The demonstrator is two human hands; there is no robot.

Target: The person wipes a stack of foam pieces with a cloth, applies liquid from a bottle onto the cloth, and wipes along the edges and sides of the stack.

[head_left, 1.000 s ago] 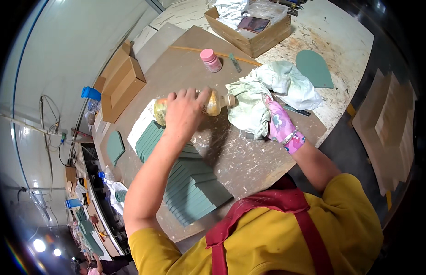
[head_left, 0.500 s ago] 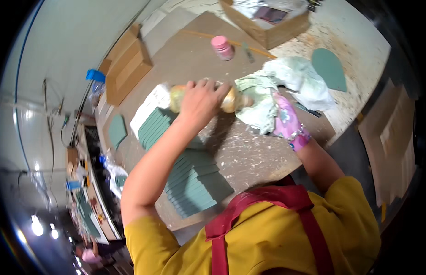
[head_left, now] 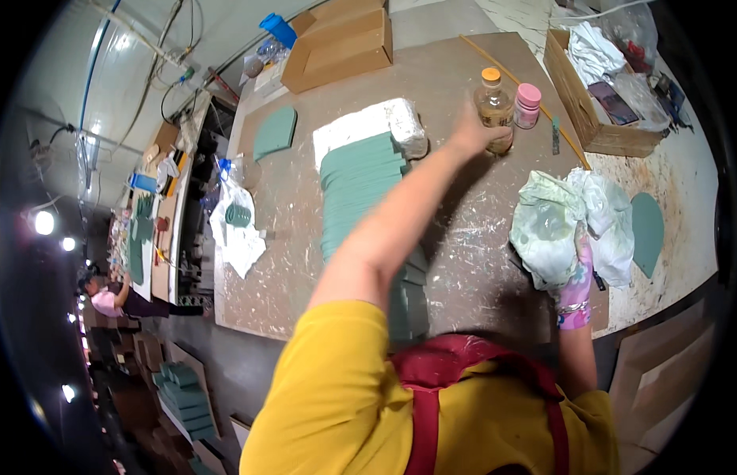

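Note:
My left hand (head_left: 470, 133) reaches far forward, its fingers round the lower part of a clear bottle (head_left: 493, 107) with an orange cap. The bottle stands upright next to a small pink jar (head_left: 527, 106). My right hand (head_left: 576, 273), in a purple flowered glove, holds a crumpled pale green and white cloth (head_left: 546, 226), which hides most of its fingers. A wet-looking patch shows on the cloth. Below my left forearm lies a long row of overlapping green sheets (head_left: 360, 194), with a white wrapped block (head_left: 368, 131) at its far end.
An open cardboard box (head_left: 340, 49) stands at the back left; another box (head_left: 622, 142) at the right holds cloth and a phone. A yellow stick (head_left: 515, 75) lies beyond the bottle. Single green pieces lie left (head_left: 275, 132) and right (head_left: 647, 233). Another person (head_left: 107, 299) works far left.
The bottle was tipped sideways against the cloth; my left hand has carried it forward and right, and it now stands upright beside the pink jar. My right hand still holds the cloth. The view has turned.

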